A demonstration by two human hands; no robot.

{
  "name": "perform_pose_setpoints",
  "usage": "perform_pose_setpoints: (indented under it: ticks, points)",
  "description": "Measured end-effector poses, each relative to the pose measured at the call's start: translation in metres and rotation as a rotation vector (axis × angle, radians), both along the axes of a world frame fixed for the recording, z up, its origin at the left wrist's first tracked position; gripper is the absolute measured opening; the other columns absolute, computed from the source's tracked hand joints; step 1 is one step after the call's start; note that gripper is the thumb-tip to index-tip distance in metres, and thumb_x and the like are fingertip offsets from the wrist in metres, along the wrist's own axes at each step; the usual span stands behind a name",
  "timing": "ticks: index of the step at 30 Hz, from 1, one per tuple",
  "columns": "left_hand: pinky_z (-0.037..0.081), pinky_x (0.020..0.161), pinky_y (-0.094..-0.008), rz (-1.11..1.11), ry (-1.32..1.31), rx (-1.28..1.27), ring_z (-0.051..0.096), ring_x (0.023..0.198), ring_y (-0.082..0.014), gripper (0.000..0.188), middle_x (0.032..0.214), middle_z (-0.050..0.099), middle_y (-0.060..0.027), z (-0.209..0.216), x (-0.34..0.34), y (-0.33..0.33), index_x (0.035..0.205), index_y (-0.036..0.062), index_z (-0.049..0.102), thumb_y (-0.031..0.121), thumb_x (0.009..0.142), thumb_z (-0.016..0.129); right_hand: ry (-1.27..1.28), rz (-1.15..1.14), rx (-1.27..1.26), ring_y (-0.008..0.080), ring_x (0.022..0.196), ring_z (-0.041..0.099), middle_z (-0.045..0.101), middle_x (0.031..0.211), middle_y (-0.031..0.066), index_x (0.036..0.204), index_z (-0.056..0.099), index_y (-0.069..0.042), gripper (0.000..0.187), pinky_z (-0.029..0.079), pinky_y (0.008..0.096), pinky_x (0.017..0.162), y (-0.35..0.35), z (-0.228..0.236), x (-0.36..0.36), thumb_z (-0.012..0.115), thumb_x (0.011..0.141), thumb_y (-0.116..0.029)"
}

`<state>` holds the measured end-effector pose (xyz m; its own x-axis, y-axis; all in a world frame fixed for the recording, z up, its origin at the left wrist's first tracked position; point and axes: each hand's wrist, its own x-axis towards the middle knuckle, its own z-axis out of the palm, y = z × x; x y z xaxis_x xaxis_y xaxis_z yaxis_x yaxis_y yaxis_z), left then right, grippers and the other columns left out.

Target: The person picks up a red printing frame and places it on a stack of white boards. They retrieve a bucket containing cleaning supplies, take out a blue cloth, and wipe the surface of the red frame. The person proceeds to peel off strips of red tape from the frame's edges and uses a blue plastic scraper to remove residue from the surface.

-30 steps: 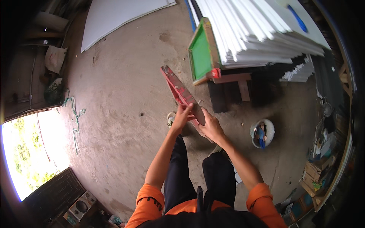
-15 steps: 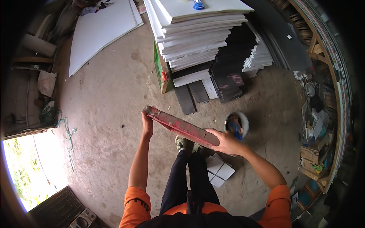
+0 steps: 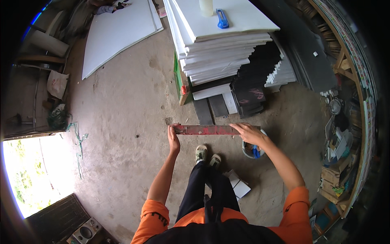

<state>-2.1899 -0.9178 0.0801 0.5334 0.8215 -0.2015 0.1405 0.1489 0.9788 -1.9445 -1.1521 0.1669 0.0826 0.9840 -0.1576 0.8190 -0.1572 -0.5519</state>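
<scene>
A worn board, red and brown with scuffed patches, is held level in front of me above the floor, its narrow side facing up. My left hand grips its left end, thumb and fingers closed round the edge. At the other end my right hand is clamped on it, fingers lying along the top edge. Beyond the board stands a tall stack of white sheets. On top of the stack lies a blue utility knife beside a pale cylindrical container.
Beneath my right forearm stands a bucket with blue material inside. White square pieces lie beside my feet. Large white sheets lie at the far left, near another person's arm. Cluttered shelving lines the right.
The board has turned from slanting down to the right to nearly level. My left hand has moved right and nearer; my right hand has risen farther away. Both keep their hold.
</scene>
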Motion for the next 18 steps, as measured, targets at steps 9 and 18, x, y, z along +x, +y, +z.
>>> perform_pose_setpoints:
  ticks: [9,18]
  points:
    - [0.040,0.079,-0.0297,0.075,0.020,-0.077,0.053,0.082,-0.0175,0.043,0.090,0.057,-0.0101,-0.031,0.087,-0.014,0.097,0.0013,0.051,0.039,0.095,0.030,0.066,-0.069,-0.049,0.0342,0.105,0.050,0.050,0.117,0.0185,0.124,0.038,-0.004,0.055,0.043,0.0406,0.088,-0.012,-0.062,0.067,0.053,0.072,0.006]
    - [0.040,0.075,-0.0274,0.221,0.111,-0.195,0.053,0.077,-0.0153,0.042,0.088,0.057,-0.0082,-0.097,0.156,-0.016,0.100,0.0024,0.052,0.041,0.092,0.038,0.246,-0.155,-0.011,0.0377,0.102,0.052,0.052,0.116,0.0189,0.121,0.041,-0.008,0.052,0.045,0.0428,0.084,-0.019,-0.144,0.125,0.057,0.073,0.003]
